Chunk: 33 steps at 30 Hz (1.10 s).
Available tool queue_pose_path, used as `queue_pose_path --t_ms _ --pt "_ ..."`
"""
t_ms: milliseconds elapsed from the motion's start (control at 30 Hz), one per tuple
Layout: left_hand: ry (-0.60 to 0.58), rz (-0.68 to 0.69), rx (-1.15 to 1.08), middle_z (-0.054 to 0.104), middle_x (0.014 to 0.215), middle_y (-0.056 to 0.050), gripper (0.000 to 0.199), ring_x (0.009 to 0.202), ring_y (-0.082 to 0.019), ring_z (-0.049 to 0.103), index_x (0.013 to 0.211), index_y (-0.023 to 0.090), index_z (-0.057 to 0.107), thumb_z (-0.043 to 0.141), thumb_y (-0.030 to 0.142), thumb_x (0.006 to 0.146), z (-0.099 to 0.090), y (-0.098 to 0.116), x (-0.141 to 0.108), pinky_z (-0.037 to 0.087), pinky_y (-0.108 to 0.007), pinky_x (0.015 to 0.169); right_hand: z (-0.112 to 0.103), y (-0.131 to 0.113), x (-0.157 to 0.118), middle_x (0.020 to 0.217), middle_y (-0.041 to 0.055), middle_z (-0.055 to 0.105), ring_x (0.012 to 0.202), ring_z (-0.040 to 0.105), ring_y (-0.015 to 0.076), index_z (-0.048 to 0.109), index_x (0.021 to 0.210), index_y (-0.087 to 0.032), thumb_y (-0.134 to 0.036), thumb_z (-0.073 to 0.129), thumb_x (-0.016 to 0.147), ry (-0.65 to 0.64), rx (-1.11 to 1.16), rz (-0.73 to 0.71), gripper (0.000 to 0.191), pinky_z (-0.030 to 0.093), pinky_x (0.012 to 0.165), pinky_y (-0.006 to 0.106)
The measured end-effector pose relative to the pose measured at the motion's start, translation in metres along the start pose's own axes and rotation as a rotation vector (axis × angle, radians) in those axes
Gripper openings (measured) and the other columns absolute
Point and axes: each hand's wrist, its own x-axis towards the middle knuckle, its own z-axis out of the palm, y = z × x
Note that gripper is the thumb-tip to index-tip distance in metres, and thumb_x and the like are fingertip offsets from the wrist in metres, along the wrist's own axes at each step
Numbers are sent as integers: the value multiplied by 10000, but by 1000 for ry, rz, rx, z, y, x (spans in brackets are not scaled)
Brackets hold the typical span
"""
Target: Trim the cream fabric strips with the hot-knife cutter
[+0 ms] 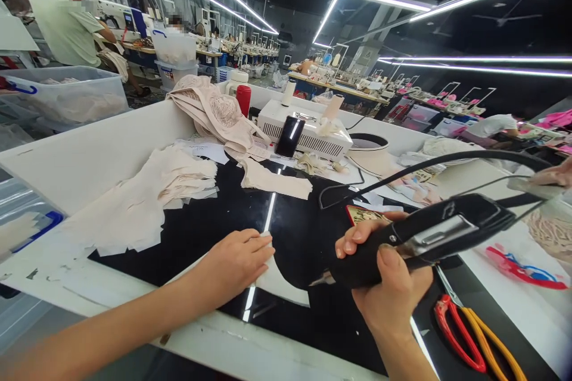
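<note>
My left hand (241,262) lies over a cream fabric piece (283,286) on a glossy black board (192,268), fingers outstretched and pressing down. The thumb is hidden. My right hand (393,274) is wrapped round a black corded power tool (429,232) with a pointed metal tip, tilted down to the left. That tip (324,278) is just right of the fabric piece, apart from my left hand. Beyond my hands, another cream strip (277,181) lies flat. Scissors (460,333) with red and orange handles rest beside my right wrist.
Cut cream pieces (138,196) are heaped at left. Behind stand a lace garment pile (218,107), a vented white box (304,128) and a phone (290,136). The tool's black cable (429,161) arches across the right. A co-worker (65,18) sits at far left.
</note>
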Motion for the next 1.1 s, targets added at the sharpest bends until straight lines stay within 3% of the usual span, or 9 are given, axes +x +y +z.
queue_pose_path --t_ms 133,267,367,600,867,1100 --pt "60 48 -43 737 1262 -72 203 1164 -207 673 1184 171 658 481 141 1088 -8 10 1 555 -361 990 -4 -1 -10 764 -30 663 581 615 152 637 1121 -268 -356 837 843 -10 26 -2 353 559 501 290" --pt "58 126 -154 715 945 -31 191 917 -174 677 1059 158 650 493 48 1049 -8 32 3 565 -307 860 -4 3 -15 794 -27 663 600 623 151 616 1152 -274 -339 805 878 -28 31 -6 339 569 526 304" --pt "29 190 -138 646 818 -14 205 784 -173 632 991 148 637 483 18 1025 -1 45 7 548 -305 752 -4 7 -18 809 -33 661 615 622 150 588 1181 -284 -341 796 893 -33 22 2 360 566 548 308" --pt "89 195 -32 583 732 -1 209 686 -177 577 944 152 624 476 26 1018 18 58 19 464 -301 615 -5 10 -20 844 -39 668 623 637 136 573 1197 -281 -311 773 921 -56 16 -7 342 568 566 297" --pt "74 207 40 530 709 7 283 619 -173 507 784 190 533 470 38 1015 24 60 25 360 -331 556 -2 11 -20 846 -43 679 604 632 120 595 1199 -286 -314 804 900 -61 65 -19 366 561 557 274" --pt "82 190 -45 557 722 2 293 645 -172 535 798 186 558 462 55 1042 23 54 26 404 -329 595 1 9 -17 837 -54 685 594 627 109 596 1168 -296 -209 772 887 -47 80 -6 343 559 544 250"
